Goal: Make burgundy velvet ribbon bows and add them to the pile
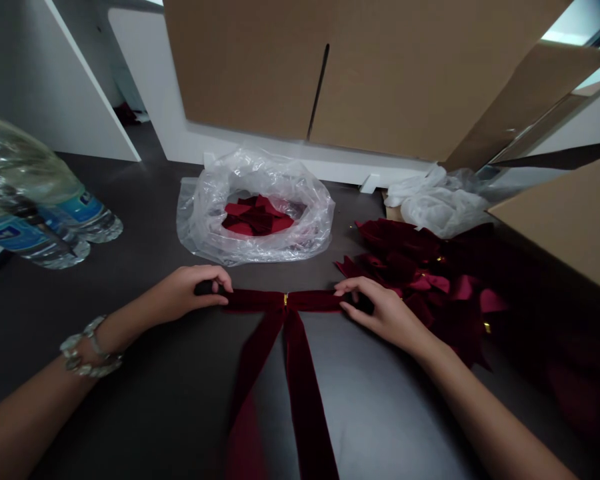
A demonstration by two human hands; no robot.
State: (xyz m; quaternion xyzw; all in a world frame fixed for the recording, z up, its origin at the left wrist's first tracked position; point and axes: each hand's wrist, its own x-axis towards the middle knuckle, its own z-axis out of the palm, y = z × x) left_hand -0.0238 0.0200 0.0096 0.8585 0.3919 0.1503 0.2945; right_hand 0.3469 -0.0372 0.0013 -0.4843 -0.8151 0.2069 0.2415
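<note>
A dark red velvet ribbon bow (310,301) with a gold band at its centre lies stretched across the dark table. Its two long tails run down towards me, off the lower edge of the view. At the bow's left loop, my left hand (193,291) is closed on the end between thumb and fingers. My right hand (375,307) pinches the right loop's end in the same way. A beaded bracelet (91,350) is on my left wrist.
Behind the bow sits an open clear plastic bag (195,220) with red velvet pieces inside. A pile of red bows (420,273) lies at the right, beside crumpled white plastic (443,203). Wrapped water bottles (45,207) stand left. Cardboard (380,80) rises at the back.
</note>
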